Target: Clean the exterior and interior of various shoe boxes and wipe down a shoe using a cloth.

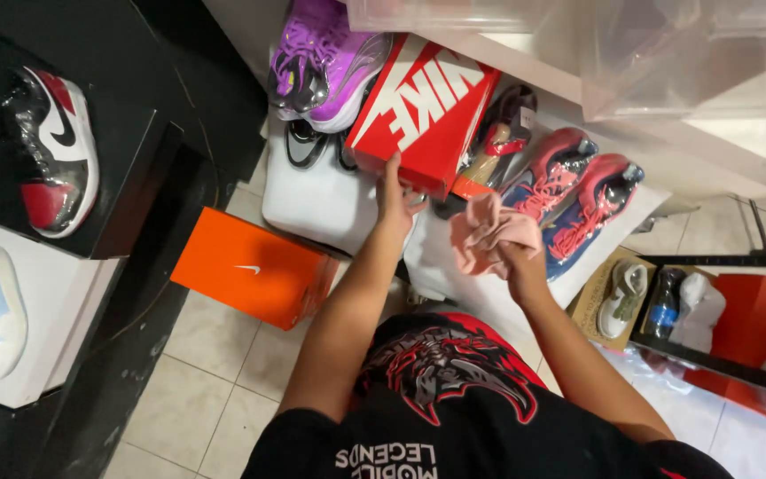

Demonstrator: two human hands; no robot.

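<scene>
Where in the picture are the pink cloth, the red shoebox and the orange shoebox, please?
Pink cloth (489,232), head view: on its bunched middle.
Red shoebox (423,106), head view: on its lid.
Orange shoebox (250,264), head view: on its top face.

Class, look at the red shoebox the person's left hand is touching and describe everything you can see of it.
The red shoebox is cardboard by its look, with large white lettering across its lid. It is closed and lies tilted, resting on a white box among wrapped sneakers, with a purple pair beside it. The left hand touches its lower edge; whether it grips is unclear.
</scene>
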